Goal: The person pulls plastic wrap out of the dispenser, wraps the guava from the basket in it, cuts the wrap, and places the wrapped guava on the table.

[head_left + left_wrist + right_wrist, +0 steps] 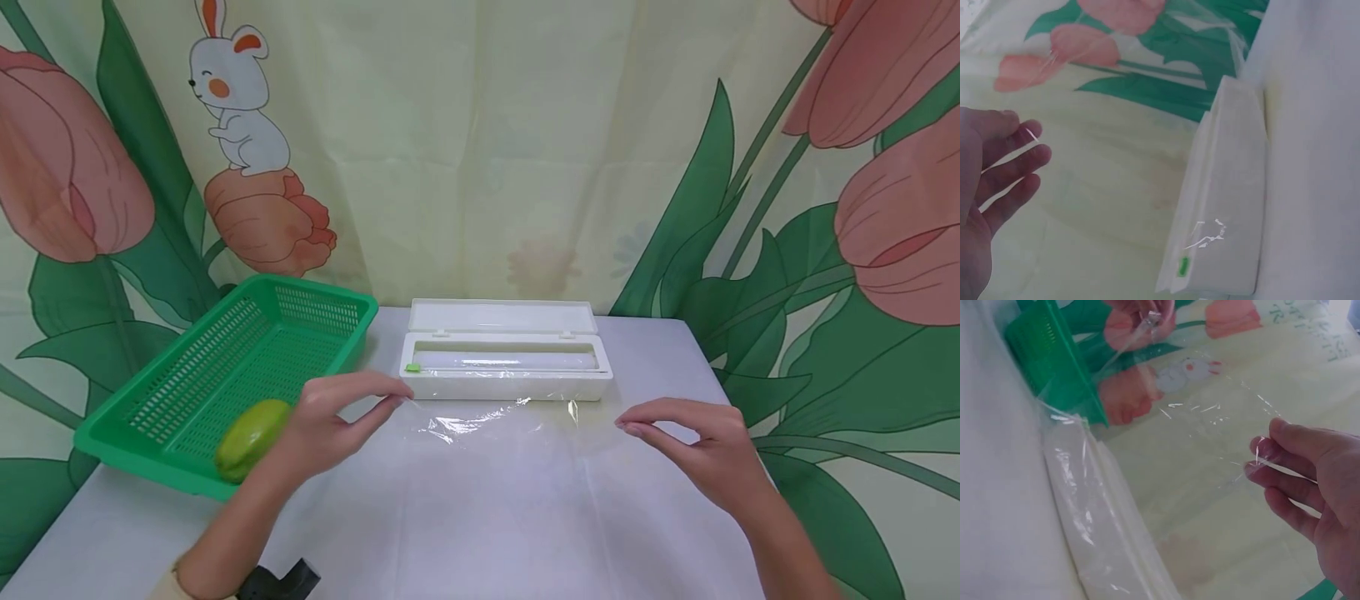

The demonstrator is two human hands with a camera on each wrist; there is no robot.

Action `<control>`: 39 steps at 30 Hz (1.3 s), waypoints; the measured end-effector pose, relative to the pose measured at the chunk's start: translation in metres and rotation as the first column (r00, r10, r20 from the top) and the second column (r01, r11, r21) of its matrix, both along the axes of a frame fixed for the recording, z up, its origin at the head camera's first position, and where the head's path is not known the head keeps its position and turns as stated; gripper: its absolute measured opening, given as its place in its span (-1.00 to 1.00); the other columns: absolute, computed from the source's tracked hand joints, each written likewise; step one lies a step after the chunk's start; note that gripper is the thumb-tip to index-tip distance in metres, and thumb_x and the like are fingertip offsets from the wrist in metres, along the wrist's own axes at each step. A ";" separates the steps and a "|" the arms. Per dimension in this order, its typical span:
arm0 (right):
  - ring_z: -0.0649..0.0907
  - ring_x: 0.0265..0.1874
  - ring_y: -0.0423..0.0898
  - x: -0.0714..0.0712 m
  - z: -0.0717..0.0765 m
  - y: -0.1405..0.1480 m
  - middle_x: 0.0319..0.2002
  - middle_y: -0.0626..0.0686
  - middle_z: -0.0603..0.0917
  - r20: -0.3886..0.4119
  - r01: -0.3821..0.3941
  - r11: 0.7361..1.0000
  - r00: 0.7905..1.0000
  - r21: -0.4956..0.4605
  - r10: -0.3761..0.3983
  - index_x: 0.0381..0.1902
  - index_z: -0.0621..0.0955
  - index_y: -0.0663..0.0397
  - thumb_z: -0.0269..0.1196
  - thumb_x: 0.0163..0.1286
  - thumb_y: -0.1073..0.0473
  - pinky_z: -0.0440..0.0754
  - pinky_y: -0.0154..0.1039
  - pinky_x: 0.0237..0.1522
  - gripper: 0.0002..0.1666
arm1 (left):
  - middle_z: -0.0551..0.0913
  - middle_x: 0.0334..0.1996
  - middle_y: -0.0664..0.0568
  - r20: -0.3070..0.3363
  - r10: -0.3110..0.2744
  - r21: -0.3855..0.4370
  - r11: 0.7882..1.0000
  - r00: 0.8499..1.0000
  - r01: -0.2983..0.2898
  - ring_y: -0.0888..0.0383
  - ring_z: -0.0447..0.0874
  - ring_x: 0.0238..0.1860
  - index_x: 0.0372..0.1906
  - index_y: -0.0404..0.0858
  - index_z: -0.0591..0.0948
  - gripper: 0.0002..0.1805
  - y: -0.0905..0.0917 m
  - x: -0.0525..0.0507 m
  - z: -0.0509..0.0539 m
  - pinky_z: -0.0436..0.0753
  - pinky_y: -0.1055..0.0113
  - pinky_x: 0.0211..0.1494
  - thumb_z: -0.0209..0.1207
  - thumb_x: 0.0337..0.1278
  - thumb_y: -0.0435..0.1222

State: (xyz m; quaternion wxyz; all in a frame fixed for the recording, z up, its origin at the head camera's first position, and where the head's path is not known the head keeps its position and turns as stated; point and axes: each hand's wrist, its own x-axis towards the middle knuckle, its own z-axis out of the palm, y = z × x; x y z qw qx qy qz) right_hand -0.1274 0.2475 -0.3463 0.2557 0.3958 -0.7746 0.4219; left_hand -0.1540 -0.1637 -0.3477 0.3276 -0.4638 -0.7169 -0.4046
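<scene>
A clear sheet of cling film [468,425] stretches between my two hands in front of a white dispenser box. Left thumb and fingertips pinch its left edge, with the left hand [333,417] near the box's front left corner. On the other side the right hand [701,442] pinches the film's right edge between thumb and fingers; the right wrist view shows the film [1204,415] running across to the left hand [1135,306]. The dispenser box [510,387] stands with its lid [502,316] raised, a film roll [502,361] inside and a green slider [412,367] at its left end.
A green plastic basket [176,479] stands at the left of the white-covered table [487,517], with a green-yellow oval fruit [251,442] in it, partly behind my left wrist. A black object [281,581] is by the left forearm. A printed curtain [480,150] hangs behind.
</scene>
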 end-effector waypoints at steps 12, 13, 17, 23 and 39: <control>0.73 -0.30 -0.35 0.003 -0.021 -0.001 -0.34 -0.03 0.79 0.171 0.159 0.980 0.969 0.120 -0.178 -0.25 0.75 0.06 0.43 0.00 0.48 0.60 -0.62 -0.17 -0.66 | 0.78 -0.33 0.01 0.201 0.038 -0.078 0.997 0.979 -0.023 0.19 0.77 -0.25 -0.21 -0.27 0.72 -0.83 -0.004 -0.002 -0.027 0.65 0.58 -0.09 0.23 0.23 -0.25; 0.73 -0.31 -0.34 0.002 -0.022 -0.001 -0.34 -0.03 0.79 0.182 0.169 0.978 0.965 0.122 -0.189 -0.25 0.75 0.07 0.42 0.02 0.46 0.60 -0.63 -0.17 -0.68 | 0.78 -0.33 0.01 0.213 0.040 -0.079 0.997 0.976 -0.024 0.19 0.77 -0.24 -0.21 -0.27 0.72 -0.85 -0.004 -0.002 -0.028 0.65 0.57 -0.09 0.25 0.20 -0.28; 0.74 -0.32 -0.31 0.000 -0.026 0.001 -0.34 -0.04 0.79 0.218 0.205 0.967 0.947 0.149 -0.234 -0.25 0.75 0.05 0.42 0.09 0.38 0.59 -0.64 -0.18 -0.76 | 0.78 -0.33 -0.01 0.244 0.047 -0.072 0.997 0.969 -0.031 0.18 0.77 -0.26 -0.21 -0.27 0.72 -0.85 -0.006 -0.003 -0.032 0.66 0.56 -0.11 0.32 0.07 -0.41; 0.74 -0.32 -0.28 -0.003 -0.030 0.006 -0.33 -0.05 0.79 0.258 0.218 0.962 0.932 0.164 -0.255 -0.25 0.75 0.03 0.39 0.13 0.37 0.59 -0.64 -0.16 -0.77 | 0.78 -0.35 -0.04 0.266 0.080 -0.076 0.995 0.961 -0.062 0.17 0.76 -0.32 -0.21 -0.28 0.71 -0.72 -0.009 -0.005 -0.037 0.67 0.56 -0.18 0.36 -0.11 -0.57; 0.70 -0.34 -0.34 -0.004 -0.033 0.011 -0.33 -0.15 0.78 0.390 0.127 0.984 0.906 0.124 -0.166 -0.24 0.73 0.09 0.34 0.15 0.46 0.59 -0.60 -0.12 -0.75 | 0.78 -0.33 0.04 0.444 0.106 -0.112 0.992 0.890 -0.062 0.29 0.75 -0.38 -0.18 -0.24 0.71 -0.81 -0.011 -0.002 -0.047 0.66 0.58 -0.15 0.21 0.16 -0.49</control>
